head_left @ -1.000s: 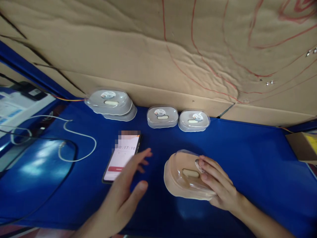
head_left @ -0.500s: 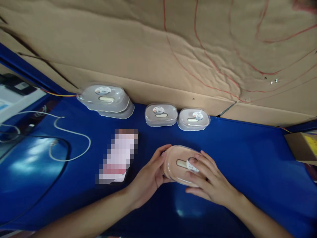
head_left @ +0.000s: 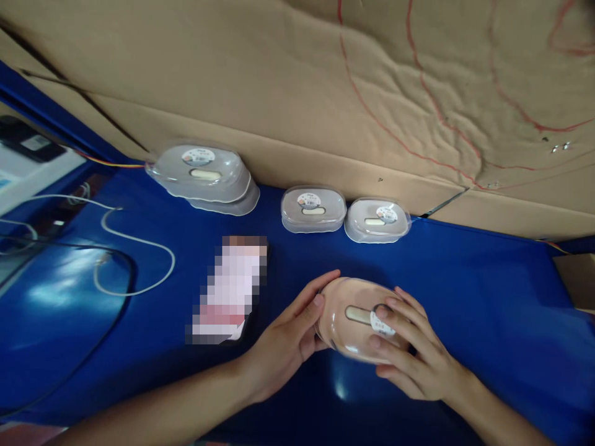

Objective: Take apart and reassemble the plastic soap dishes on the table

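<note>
A clear oval plastic container (head_left: 353, 306) with a round label and a pale slot on its lid is held just above the blue table (head_left: 488, 291). My left hand (head_left: 286, 341) grips its left end. My right hand (head_left: 413, 353) lies over its right side, fingers spread across the lid and label. Both hands close on the same container.
A phone (head_left: 230, 297) lies left of my hands. Along the cardboard wall (head_left: 279, 93) stand a stack of larger containers (head_left: 202, 176) and two small ones (head_left: 313, 209) (head_left: 377, 220). A white cable (head_left: 134, 244) loops at the left. A cardboard box (head_left: 579, 279) sits at the right edge.
My left hand came away from the phone and took hold of the container's left end. The container, lying flat under my right hand a second ago, is now held between both hands.
</note>
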### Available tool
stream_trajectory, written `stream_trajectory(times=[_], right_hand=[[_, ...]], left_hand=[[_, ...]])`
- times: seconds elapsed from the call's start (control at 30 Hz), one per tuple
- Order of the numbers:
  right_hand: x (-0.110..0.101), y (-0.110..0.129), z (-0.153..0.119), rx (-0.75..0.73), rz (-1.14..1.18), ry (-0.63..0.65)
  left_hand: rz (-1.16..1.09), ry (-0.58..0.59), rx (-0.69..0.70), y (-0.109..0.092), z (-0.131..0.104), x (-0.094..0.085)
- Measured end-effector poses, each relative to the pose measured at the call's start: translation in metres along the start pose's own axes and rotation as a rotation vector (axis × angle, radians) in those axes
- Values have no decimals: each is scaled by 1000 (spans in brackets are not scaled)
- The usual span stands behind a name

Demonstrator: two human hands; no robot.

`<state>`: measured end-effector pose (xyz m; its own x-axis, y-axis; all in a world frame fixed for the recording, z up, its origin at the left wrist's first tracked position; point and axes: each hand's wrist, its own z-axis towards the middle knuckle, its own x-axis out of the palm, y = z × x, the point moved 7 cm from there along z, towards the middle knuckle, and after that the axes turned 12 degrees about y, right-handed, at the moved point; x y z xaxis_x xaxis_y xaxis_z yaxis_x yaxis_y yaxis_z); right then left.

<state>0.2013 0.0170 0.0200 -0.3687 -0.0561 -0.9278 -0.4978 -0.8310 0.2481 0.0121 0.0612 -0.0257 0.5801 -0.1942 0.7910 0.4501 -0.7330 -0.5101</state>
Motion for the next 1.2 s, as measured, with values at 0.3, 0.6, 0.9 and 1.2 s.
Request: stream_trajectory(times=[0.3,0.6,0.9,1.2], right_hand=[[1,-4,0,11,79,-13],[0,-8,2,114,133,-31],[1,-8,2,132,99,-44],[3,-7,4,125,54,-10]], left_hand=[[-45,-38,-22,4,-1,-5],[9,14,-5,0,-1,-1],[93,57,-11,4,-1,2],[76,61,-6,8,-1,1]])
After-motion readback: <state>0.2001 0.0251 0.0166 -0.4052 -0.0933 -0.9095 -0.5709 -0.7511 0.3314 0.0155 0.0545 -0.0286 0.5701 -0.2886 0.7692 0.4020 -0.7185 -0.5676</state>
